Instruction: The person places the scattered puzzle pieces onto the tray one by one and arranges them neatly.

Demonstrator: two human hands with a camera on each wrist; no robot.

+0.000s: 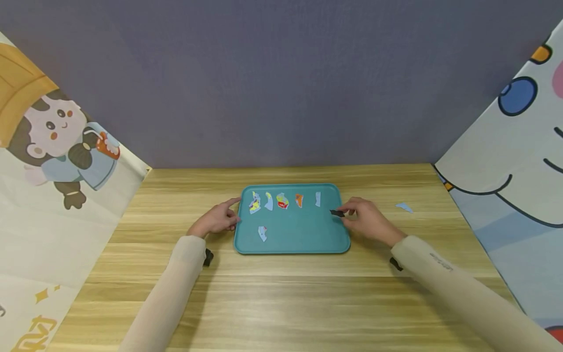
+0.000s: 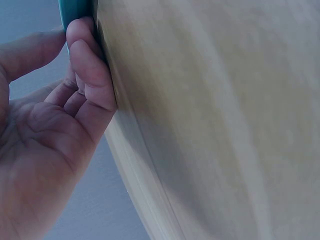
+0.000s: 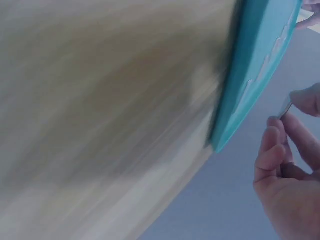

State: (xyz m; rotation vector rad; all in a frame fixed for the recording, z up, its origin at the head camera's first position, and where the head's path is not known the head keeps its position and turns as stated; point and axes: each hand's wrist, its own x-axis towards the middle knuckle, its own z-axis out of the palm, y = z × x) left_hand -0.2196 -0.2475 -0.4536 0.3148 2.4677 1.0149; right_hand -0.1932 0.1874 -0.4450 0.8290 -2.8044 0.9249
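At the left edge of a teal tray [image 1: 303, 234], my left hand [image 1: 218, 217] holds the rim, one finger stretched out along it and others curled [image 2: 87, 65] against the tray's side. Over the tray's right edge, my right hand [image 1: 362, 218] pinches a thin, dark, irregular flat piece [image 1: 337, 213] between thumb and fingertips; edge-on, the piece [image 3: 286, 109] looks like a slim sliver. On the tray lie several printed irregular pieces in a row, among them a red-and-yellow one [image 1: 282, 201], an orange one [image 1: 299, 200] and a pale blue one [image 1: 318, 199]. Another speckled piece [image 1: 262, 233] sits lower left.
A light blue piece [image 1: 404, 208] lies on the wooden table [image 1: 281, 293] right of the tray. Behind the table rises a grey-blue wall [image 1: 281, 88]. Cartoon-printed panels [image 1: 48, 220] flank both sides.
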